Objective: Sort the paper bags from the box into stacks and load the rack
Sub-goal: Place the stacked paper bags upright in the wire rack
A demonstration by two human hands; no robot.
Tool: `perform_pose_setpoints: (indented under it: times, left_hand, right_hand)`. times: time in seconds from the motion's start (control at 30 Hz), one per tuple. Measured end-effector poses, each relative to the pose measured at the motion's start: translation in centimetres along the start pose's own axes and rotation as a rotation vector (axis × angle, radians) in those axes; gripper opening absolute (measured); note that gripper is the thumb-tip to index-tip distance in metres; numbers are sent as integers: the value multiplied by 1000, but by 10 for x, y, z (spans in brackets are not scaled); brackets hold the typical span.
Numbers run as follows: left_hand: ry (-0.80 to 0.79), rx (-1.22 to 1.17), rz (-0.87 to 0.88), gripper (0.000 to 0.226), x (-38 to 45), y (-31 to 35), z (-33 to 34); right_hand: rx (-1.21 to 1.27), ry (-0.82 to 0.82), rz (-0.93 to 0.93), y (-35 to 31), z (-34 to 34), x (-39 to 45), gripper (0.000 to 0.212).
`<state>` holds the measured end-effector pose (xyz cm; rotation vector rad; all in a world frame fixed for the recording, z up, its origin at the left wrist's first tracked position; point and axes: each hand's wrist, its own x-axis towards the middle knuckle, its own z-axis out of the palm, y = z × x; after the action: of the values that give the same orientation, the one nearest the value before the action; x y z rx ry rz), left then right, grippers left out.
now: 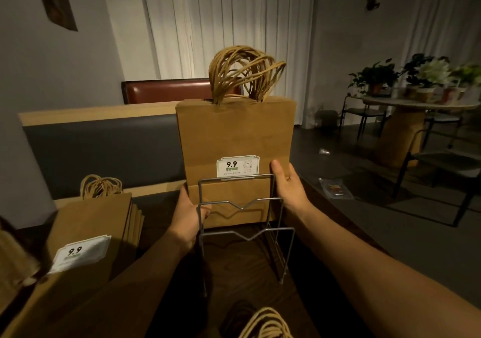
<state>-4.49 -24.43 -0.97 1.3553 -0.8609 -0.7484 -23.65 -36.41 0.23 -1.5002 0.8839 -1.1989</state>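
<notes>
Bundle of kraft paper bags (235,134) stood upright in the far slot of the wire rack (242,223), long axis vertical, twisted handles up, 9.9 label (237,167) facing the person. Left hand (191,214) grip clenched on the bundle's lower left edge and a rack wire. Right hand (286,184) grip grasped the right edge, thumb over the front. Bundle sat between both grips. Flat bag stack (86,236) lay on the tabletop (250,280), well left of the left grip.

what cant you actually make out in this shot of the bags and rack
- Head view: bottom of the upright bag stack hidden behind the wire rack and both hands.
- Left hand: fingertips hidden behind the stack.
- Small print on the label: too small.
- Bag handles: cut off by the bottom edge.
</notes>
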Motion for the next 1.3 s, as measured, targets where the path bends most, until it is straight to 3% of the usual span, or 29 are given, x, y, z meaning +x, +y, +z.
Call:
perform_pose_setpoints:
  times: [0.17,0.27,0.33,0.4,0.5,0.63,0.67,0.73,0.8,0.9,0.97,1.07,1.17,1.3]
  left_hand:
    - [-20,-31,15,61,6,-1,-8]
    - [-28,-27,15,57,3,1,-7]
    - [-54,9,-23,60,4,5,-8]
    - [-94,65,-67,76,3,11,-18]
    - [-86,121,-108,110,-8,23,-34]
    - [48,303,-29,103,-57,63,-47]
    - [42,369,-1,99,-65,69,-49]
    - [-55,579,62,94,-97,81,-56]
    - [-251,803,34,94,-128,87,-63]
    - [-515,1018,-129,99,-185,79,-76]
    - [-580,1105,-264,106,-216,64,-88]
    - [-541,1205,-300,104,-241,48,-99]
    - [-458,1255,-226,80,-254,41,-97]
    - [-329,1217,-270,94,-265,34,-87]
  right_hand:
    - [24,-27,6,-1,2,-1,21]
    - [58,-54,38,2,1,-3,29]
    - [113,-90,81,0,-1,-6,47]
    - [209,-129,137,-6,-6,-12,64]
    - [188,-73,142,-32,-16,-33,65]
    - [24,-28,86,-57,-31,-65,103]
    - [6,-29,84,-56,-35,-69,105]
    - [-25,-24,89,-71,-32,-101,92]
    - [-22,-9,93,-88,-29,-135,79]
    - [32,26,144,-95,-27,-190,68]
    - [65,95,202,-96,-20,-238,67]
    - [130,201,294,-86,-9,-312,69]
    - [238,166,446,-60,13,-382,75]
    - [261,159,452,-39,59,-398,78]
